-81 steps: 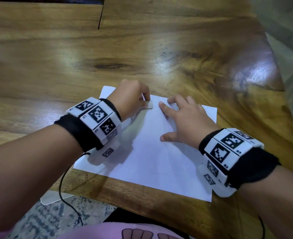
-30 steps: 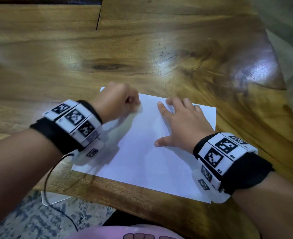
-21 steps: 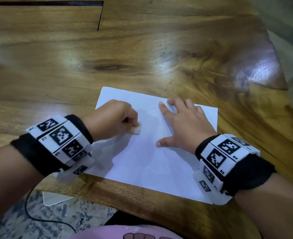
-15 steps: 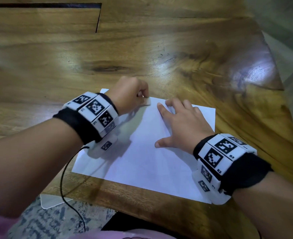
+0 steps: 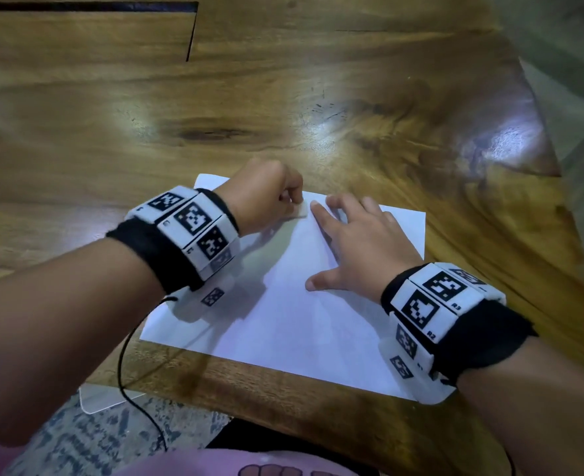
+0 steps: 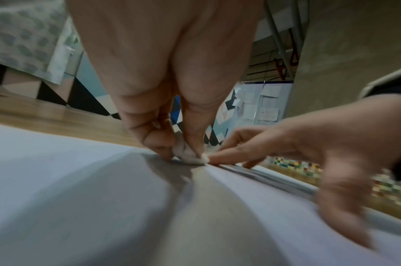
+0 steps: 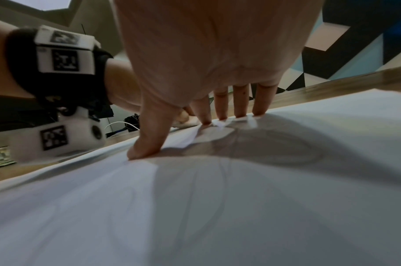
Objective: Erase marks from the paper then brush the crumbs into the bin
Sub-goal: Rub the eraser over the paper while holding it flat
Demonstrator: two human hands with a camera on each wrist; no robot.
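Observation:
A white sheet of paper [image 5: 294, 317] lies near the front edge of the wooden table [image 5: 283, 97]. My left hand [image 5: 266, 197] pinches a small white eraser [image 5: 299, 211] and presses it on the paper's far edge. In the left wrist view the eraser [image 6: 190, 154] sits between thumb and fingers, touching the sheet [image 6: 81, 198]. My right hand [image 5: 356, 242] lies flat with spread fingers on the paper's right half, its index fingertip just beside the eraser. Faint pencil lines [image 7: 222, 180] show on the sheet [image 7: 217, 216] under the right palm. No bin is in view.
The table's glossy top stretches away behind the paper, with a dark slot [image 5: 191, 32] at the far left. A black cable [image 5: 126, 372] hangs from my left wrist over the table's front edge. A patterned floor [image 5: 78, 441] lies below.
My left hand has rubbed the eraser back and forth: toward me on the sheet, then out to the far edge, where it is now. The right hand has stayed flat on the paper.

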